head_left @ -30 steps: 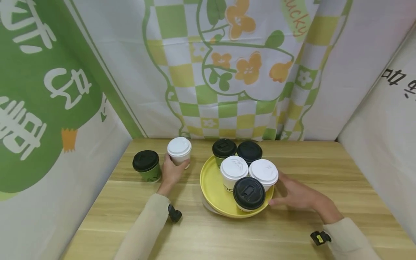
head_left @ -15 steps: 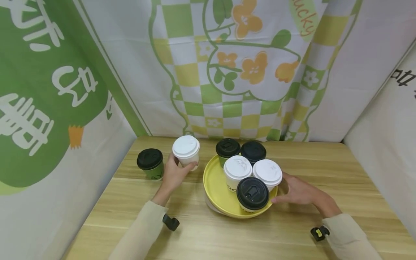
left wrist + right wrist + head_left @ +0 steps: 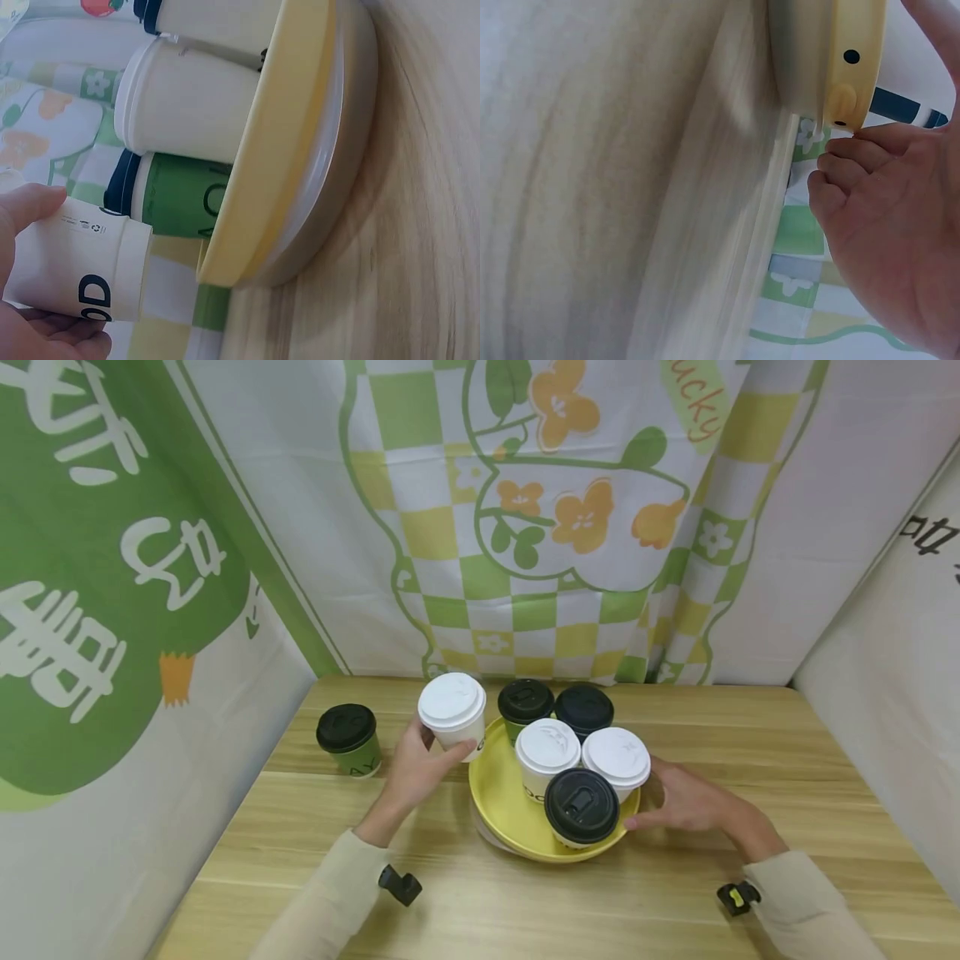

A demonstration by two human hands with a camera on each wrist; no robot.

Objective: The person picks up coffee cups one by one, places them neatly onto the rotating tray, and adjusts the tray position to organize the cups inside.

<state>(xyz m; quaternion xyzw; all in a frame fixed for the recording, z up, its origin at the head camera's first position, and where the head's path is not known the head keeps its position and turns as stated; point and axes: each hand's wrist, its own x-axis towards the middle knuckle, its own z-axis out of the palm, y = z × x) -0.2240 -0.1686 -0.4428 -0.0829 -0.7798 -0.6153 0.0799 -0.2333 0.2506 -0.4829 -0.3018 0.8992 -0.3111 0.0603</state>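
My left hand (image 3: 416,768) grips a white paper cup (image 3: 453,714) with a white lid, held up beside the left rim of a round yellow tray (image 3: 491,814). In the left wrist view, thumb and fingers wrap the cup (image 3: 67,259), which is clear of the table. Two white-lidded cups (image 3: 547,747) and several black-lidded cups (image 3: 581,806) stand on the tray. My right hand (image 3: 686,797) is at the tray's right side, next to a white-lidded cup (image 3: 617,756). Its fingers (image 3: 862,154) are loosely bent by the tray's edge (image 3: 851,82); whether they press it is unclear.
A green paper cup (image 3: 351,747) with a black lid stands on the wooden table (image 3: 570,910), left of my left hand. Under the yellow tray shows a pale base (image 3: 360,82). A patterned cloth (image 3: 540,602) hangs behind the table, with printed cloth walls at both sides.
My left hand has lifted the white-lidded cup off the table and carried it right, to the tray's left rim. My right hand has stayed at the tray's right side.
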